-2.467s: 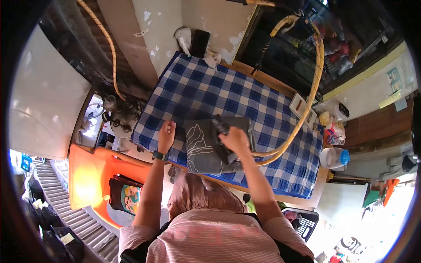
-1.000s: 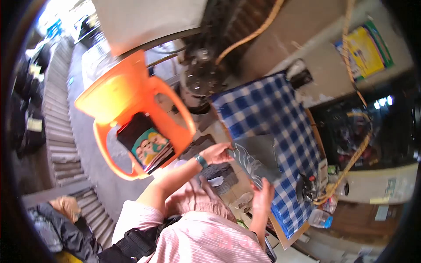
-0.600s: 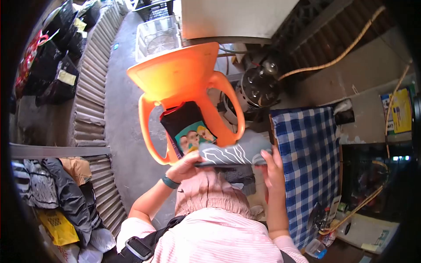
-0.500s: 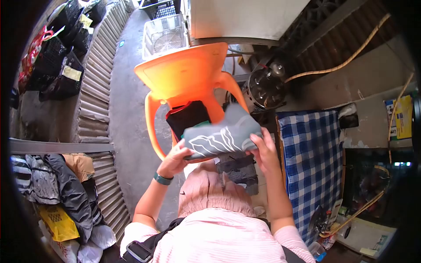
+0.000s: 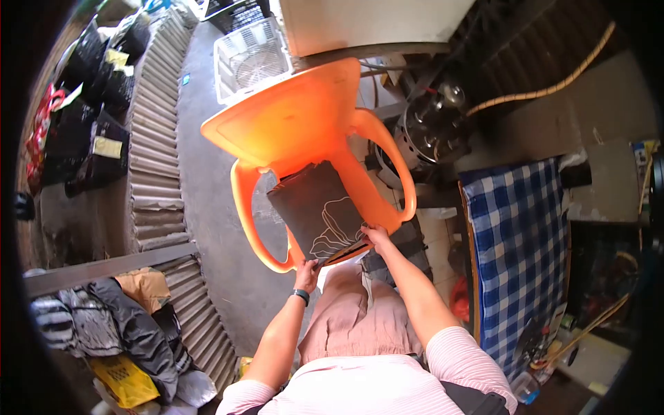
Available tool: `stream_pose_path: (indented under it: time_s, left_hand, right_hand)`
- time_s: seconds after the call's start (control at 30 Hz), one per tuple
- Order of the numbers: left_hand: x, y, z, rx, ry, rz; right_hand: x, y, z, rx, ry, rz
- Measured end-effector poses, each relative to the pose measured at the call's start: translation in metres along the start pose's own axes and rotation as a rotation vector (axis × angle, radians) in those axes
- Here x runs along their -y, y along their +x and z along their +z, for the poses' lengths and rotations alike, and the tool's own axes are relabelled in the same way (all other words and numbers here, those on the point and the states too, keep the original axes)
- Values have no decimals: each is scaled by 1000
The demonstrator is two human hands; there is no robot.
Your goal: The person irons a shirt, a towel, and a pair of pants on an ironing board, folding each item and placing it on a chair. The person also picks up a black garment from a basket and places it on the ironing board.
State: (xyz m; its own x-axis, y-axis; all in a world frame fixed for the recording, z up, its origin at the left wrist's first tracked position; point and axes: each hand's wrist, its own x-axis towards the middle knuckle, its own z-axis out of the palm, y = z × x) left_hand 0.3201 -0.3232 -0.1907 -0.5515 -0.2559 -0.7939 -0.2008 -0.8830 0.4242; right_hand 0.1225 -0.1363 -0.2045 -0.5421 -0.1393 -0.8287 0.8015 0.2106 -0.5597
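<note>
A folded dark grey cloth [image 5: 311,200] with a white line drawing lies flat on the seat of an orange plastic chair [image 5: 283,114]. Its kind as a garment cannot be made out. At its near left corner my left hand [image 5: 307,275] is closed on the edge, and my right hand [image 5: 377,236] pinches the near right corner. Between the two hands the near edge shows dark layers with a slight gap. Whatever lies beneath the cloth on the seat is hidden.
A white plastic crate [image 5: 252,61] stands behind the chair. To the right are a round metal burner [image 5: 422,131] and a panel under a blue checked cloth [image 5: 515,256]. Clothes and bags [image 5: 131,332] pile up at the left, below black baskets [image 5: 97,149].
Both hands have lowered the grey cloth from the air onto the chair seat. It now covers the black, red-edged fabric that showed there before. The view has shifted slightly.
</note>
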Motion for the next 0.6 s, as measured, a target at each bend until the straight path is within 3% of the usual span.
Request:
stream_pose_path:
  time_s: [0.07, 0.1, 0.13, 0.2, 0.27, 0.3, 0.33, 0.4, 0.53, 0.6]
  left_hand:
    - [1, 0, -4, 26, -31, -6]
    - [0, 1, -7, 48, -79, 3]
    - [-4, 5, -8, 71, -50, -3]
    - [-16, 10, -11, 90, -7, -55]
    - [-26, 18, -5, 148, 56, -39]
    - [-33, 12, 7, 100, 120, -119]
    - [-40, 5, 14, 44, 184, -199]
    - [-45, 23, 8, 61, 303, -215]
    - [-54, 52, 29, -22, 1408, -343]
    - [-60, 59, 42, -57, 1887, -420]
  right_hand:
    - [-25, 25, -3, -51, -228, -189]
    - [-18, 6, 3, -209, -321, -330]
    - [-14, -4, -2, -232, -291, -336]
    - [-11, -29, -16, -319, -482, -555]
    - [-16, -47, -49, -212, -495, -495]
    - [-6, -83, -66, -113, -319, -499]
    - [-50, -52, -89, -72, -261, -506]
    - [-66, -94, -125, -258, -292, -448]
    - [-151, -172, -195, -721, -456, -261]
    - [-211, -214, -216, -865, -342, -199]
